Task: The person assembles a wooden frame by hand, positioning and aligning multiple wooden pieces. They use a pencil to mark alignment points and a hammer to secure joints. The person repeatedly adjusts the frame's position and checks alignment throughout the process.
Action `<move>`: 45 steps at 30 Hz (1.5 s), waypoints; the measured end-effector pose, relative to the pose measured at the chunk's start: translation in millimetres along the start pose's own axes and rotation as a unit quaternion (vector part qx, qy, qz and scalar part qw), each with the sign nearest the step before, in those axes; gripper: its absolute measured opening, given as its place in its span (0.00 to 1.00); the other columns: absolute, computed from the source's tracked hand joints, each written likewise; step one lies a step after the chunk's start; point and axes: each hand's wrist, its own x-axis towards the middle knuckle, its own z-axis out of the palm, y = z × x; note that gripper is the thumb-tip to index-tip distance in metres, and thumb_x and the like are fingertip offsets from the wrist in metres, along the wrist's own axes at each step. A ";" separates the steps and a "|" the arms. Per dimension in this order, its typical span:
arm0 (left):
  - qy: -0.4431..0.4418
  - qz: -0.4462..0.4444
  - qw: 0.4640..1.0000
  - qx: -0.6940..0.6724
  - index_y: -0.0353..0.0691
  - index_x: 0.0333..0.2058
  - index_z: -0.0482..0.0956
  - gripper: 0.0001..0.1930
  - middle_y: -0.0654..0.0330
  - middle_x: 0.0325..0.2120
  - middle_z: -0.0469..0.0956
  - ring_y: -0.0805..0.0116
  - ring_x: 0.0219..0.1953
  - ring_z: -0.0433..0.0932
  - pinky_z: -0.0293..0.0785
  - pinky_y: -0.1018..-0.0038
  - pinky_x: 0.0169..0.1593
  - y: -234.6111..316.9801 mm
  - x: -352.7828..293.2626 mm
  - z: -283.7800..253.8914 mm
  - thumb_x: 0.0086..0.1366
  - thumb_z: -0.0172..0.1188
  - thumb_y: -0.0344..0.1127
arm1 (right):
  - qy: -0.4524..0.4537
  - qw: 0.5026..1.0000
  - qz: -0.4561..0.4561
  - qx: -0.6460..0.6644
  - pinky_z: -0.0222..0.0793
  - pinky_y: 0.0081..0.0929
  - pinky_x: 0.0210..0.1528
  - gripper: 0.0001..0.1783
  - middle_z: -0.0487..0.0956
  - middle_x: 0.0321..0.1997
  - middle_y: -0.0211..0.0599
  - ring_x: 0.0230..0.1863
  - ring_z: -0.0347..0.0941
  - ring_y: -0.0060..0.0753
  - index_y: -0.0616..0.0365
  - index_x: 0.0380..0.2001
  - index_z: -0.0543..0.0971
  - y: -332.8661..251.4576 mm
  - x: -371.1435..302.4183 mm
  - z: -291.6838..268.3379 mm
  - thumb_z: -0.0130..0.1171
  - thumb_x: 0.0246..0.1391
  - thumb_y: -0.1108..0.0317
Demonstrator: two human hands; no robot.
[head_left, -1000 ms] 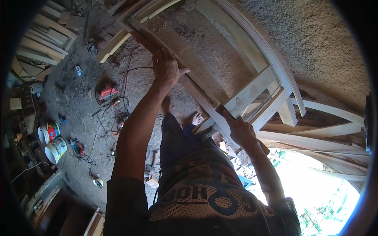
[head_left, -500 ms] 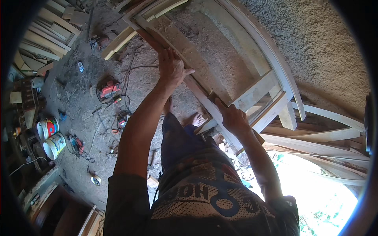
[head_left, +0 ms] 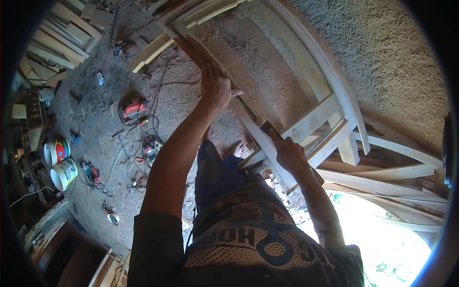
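Observation:
A large wooden frame (head_left: 248, 122) with one curved side and several crosspieces slants across the view in front of me. My left hand (head_left: 217, 92) grips its near long rail, fingers over the wood and thumb stretched out to the right. Lower down the same rail, my right hand (head_left: 290, 154) is closed round a long, narrow brown wooden tool (head_left: 268, 128). Both ends of the tool stick out past the hand, and the palm hides its middle, so its exact kind is unclear. It lies along the rail, apparently touching it.
Left on the dusty floor lie a red power tool (head_left: 134, 109) with tangled cords and another corded tool (head_left: 91, 173). Two buckets (head_left: 64, 174) stand farther left. Stacked boards (head_left: 62, 40) fill the far left; curved timbers (head_left: 397, 167) lie at right, near a rough wall (head_left: 377, 62).
The whole picture has shifted slightly. Both hands keep about the same places on the frame, and the right hand still holds the brown tool.

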 end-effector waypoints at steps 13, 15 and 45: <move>-0.031 0.026 0.999 0.003 0.23 0.55 0.77 0.33 0.39 0.55 0.76 0.46 0.61 0.70 0.58 0.54 0.67 -5.8 4.2 3.5 0.69 0.56 0.53 | 0.029 0.999 -0.037 0.003 0.78 0.57 0.48 0.35 0.79 0.45 0.62 0.44 0.82 0.66 0.38 0.73 0.62 -16.5 29.1 -9.9 0.48 0.62 0.71; -0.011 0.034 0.999 0.011 0.23 0.54 0.78 0.31 0.40 0.54 0.77 0.47 0.60 0.71 0.60 0.55 0.66 -7.9 1.2 8.5 0.69 0.56 0.51 | 0.012 0.999 -0.036 0.002 0.78 0.58 0.49 0.35 0.79 0.46 0.63 0.44 0.82 0.67 0.38 0.73 0.62 -25.4 35.1 -20.4 0.48 0.62 0.71; -0.074 0.065 0.995 -0.004 0.25 0.59 0.74 0.28 0.40 0.60 0.74 0.47 0.66 0.69 0.58 0.55 0.70 -26.8 8.0 4.0 0.68 0.55 0.42 | 0.022 0.997 -0.055 -0.040 0.78 0.56 0.48 0.36 0.81 0.40 0.60 0.43 0.82 0.63 0.39 0.73 0.62 -42.4 60.4 -33.7 0.47 0.61 0.73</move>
